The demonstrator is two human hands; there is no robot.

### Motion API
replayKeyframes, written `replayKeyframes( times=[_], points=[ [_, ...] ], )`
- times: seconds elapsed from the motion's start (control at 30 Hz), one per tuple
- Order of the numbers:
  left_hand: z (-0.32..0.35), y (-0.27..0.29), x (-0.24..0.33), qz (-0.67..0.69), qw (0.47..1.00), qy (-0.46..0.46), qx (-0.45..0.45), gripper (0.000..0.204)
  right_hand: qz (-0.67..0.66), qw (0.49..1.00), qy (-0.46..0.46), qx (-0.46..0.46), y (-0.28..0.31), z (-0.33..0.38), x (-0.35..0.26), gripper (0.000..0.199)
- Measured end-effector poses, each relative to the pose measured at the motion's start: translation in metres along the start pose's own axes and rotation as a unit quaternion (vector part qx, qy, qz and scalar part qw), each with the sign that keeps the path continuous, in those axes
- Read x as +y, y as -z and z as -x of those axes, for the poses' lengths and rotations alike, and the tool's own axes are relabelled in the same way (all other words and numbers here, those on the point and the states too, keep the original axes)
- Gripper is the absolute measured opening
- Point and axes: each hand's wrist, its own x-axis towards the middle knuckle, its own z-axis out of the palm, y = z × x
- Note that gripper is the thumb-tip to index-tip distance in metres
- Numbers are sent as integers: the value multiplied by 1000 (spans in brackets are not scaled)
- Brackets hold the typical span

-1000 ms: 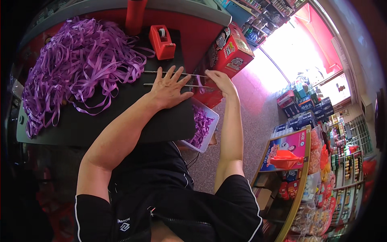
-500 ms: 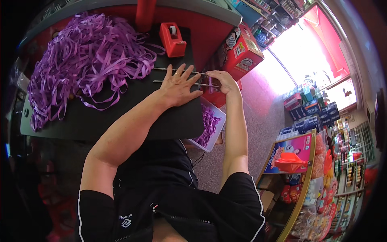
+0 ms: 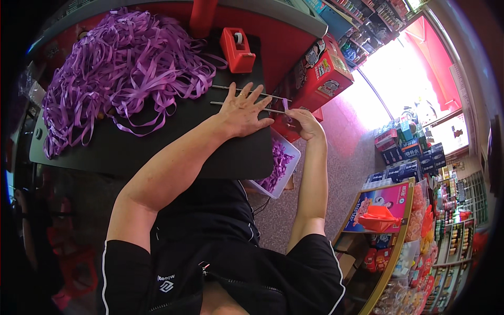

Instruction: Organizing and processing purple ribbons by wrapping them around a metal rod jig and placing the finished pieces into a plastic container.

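Note:
My left hand (image 3: 244, 113) lies flat with fingers spread, pressing two thin metal rods against the black tabletop (image 3: 194, 152). The far rod (image 3: 220, 86) and the near rod (image 3: 216, 103) run side by side and stick out past the table's right edge. A short piece of purple ribbon (image 3: 285, 104) spans the rods near their free ends. My right hand (image 3: 307, 125) is closed at the near rod's tip, thumb and fingers pinching the ribbon there; part of the pinch is hidden. A large tangled heap of purple ribbon (image 3: 131, 63) covers the table's left side.
A red tape dispenser (image 3: 239, 50) stands behind the rods. Below the table's right edge, a whitish plastic bin (image 3: 295, 163) holds purple ribbon pieces. Red cartons (image 3: 325, 73) stand to the right. Farther right are a display shelf (image 3: 404, 220) and stacked boxes (image 3: 404, 149).
My right hand has moved from the far rod toward me, to the near rod's tip, uncovering the ribbon between the rods. My left hand stays spread over the rods. The whole view has shifted slightly.

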Motion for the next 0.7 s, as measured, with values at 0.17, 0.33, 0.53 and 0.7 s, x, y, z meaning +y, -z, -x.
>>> replayKeyframes(
  times=[0.17,0.33,0.53,0.7],
  points=[
    [-1,-1,0,1,1000,1,0,70,56,997,15,43,0,7,-14,26],
    [0,1,1,12,1000,-2,4,68,78,990,101,66,-23,-2,-36,31],
    [1,4,2,2,1000,2,-2,68,6,998,44,47,-13,-25,-25,24],
    [0,1,2,2,1000,1,0,69,-52,995,52,65,-15,-19,-17,25]
  ],
)
